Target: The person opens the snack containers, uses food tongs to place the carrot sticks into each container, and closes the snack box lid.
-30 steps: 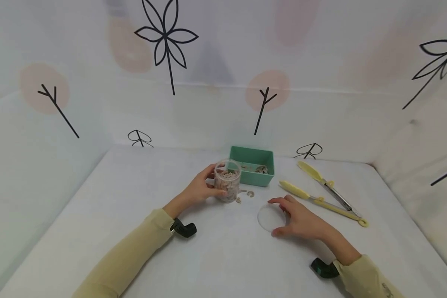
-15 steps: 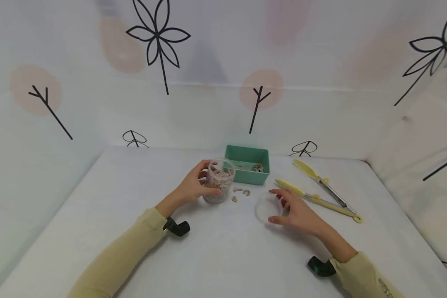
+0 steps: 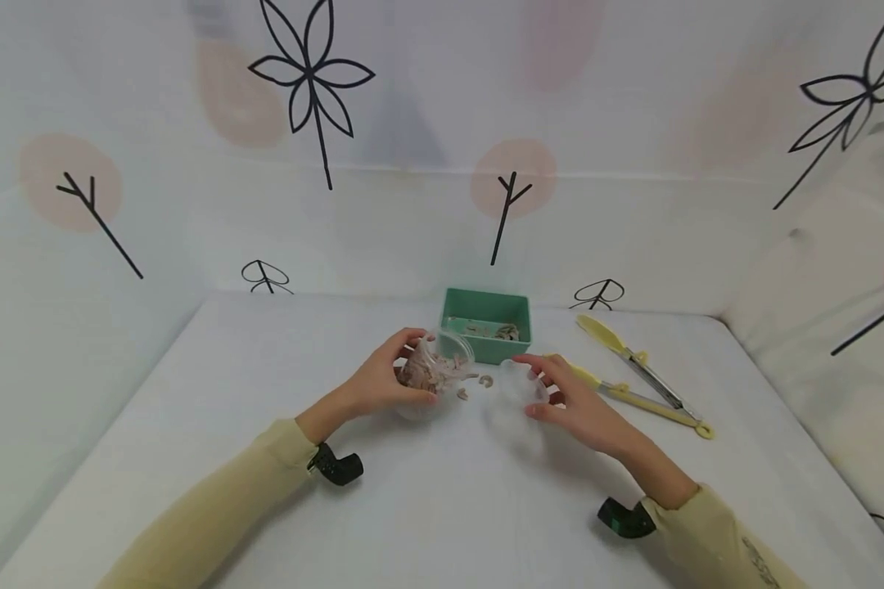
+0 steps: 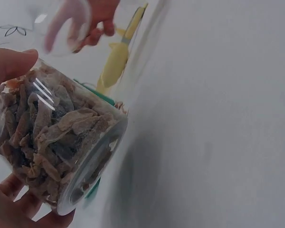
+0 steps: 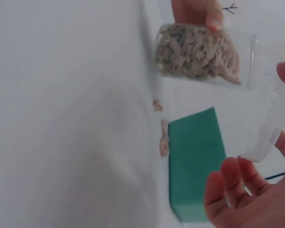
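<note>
My left hand (image 3: 372,383) grips a clear plastic jar (image 3: 436,368), its thumb and fingers around the sides. The jar is tilted, its uncovered mouth leaning right. Brownish-grey, shrivelled pieces (image 4: 52,128) fill much of it; their kind is unclear. To the right, my right hand (image 3: 585,411) holds a clear round lid (image 5: 270,126) by its edge between thumb and fingers. That lid is raised and tilted, facing the jar's mouth but apart from it. A few loose curled pieces (image 3: 486,381) lie on the table between the hands.
Behind the hands stands a green rectangular box (image 3: 495,352) with some of the same pieces inside. Yellow-tipped tongs (image 3: 657,383) lie spread at the right, close to the right hand. A patterned cloth wall (image 3: 412,237) rises behind the white table (image 3: 442,507).
The jar has gone from upright to tilted rightward in my left hand. My right hand has lifted the lid from near the table and turned it up, nearer the jar.
</note>
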Available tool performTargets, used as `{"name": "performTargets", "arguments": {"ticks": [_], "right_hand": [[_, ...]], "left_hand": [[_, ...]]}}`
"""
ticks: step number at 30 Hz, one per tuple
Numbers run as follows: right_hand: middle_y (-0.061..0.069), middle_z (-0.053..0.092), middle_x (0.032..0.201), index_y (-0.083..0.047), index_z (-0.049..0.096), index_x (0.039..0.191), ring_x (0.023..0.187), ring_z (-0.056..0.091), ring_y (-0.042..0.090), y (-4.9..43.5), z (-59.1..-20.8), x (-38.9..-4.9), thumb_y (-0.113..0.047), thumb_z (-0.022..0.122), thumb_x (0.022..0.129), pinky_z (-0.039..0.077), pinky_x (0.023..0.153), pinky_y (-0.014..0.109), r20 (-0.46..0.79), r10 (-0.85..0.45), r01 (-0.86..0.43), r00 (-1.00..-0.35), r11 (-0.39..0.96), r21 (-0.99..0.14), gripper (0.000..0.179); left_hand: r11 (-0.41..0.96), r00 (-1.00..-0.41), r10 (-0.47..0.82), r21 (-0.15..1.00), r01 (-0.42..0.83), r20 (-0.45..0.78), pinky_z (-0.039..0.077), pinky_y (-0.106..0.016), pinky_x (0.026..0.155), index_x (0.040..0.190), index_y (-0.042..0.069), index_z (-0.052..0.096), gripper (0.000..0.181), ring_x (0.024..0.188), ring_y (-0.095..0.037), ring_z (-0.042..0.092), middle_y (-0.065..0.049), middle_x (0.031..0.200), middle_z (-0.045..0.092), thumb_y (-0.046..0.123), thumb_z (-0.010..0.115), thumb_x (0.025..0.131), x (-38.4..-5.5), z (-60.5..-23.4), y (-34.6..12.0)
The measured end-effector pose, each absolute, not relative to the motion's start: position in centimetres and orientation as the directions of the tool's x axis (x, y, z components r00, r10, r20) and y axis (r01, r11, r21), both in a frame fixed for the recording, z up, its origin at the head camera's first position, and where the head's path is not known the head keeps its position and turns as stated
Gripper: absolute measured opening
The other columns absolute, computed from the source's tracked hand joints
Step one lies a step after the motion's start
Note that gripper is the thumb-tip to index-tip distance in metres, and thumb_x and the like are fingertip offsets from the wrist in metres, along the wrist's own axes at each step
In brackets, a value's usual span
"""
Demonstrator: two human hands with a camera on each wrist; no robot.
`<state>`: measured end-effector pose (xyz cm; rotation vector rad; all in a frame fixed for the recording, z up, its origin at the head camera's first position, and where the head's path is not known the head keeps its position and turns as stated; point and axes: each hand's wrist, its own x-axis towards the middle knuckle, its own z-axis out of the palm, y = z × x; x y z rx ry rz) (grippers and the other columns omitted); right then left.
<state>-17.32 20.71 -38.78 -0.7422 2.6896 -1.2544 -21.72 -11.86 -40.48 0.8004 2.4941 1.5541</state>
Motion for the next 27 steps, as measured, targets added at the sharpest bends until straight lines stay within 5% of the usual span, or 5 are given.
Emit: {"name": "performTargets", "arguments": {"ticks": [12,27], "right_hand": [[0.016,0.043,0.129,-0.012,0.033,0.153,0.11,0.049,0.031,17.0,-38.7,-17.5,-0.012,0.067,0.094,0.05,0.085,0.029,0.246,-0.473,-0.43,-0.846,0.333,-0.839,0.068],[0.008,0.045,0.121,-0.017,0.034,0.153,0.1,0.051,0.024,17.2,-38.3,-17.7,-0.025,0.069,0.089,0.053,0.077,0.034,0.22,-0.565,-0.503,-0.795,0.411,-0.761,0.073]], "left_hand": [[0.378,-0.796,0.552,0.777,0.504,0.248,0.05,-0.037,0.084,0.141,0.019,0.046,0.084,0.108,-0.021,0.051,-0.004,0.123,0.049,0.027,0.09,0.07,-20.3,-39.7,-9.9],[0.519,-0.779,0.602,0.658,0.546,0.172,0.05,-0.034,0.083,0.14,0.022,0.052,0.08,0.101,-0.014,0.052,0.004,0.115,0.05,0.041,0.086,0.07,-19.6,-38.4,-9.0]]}}
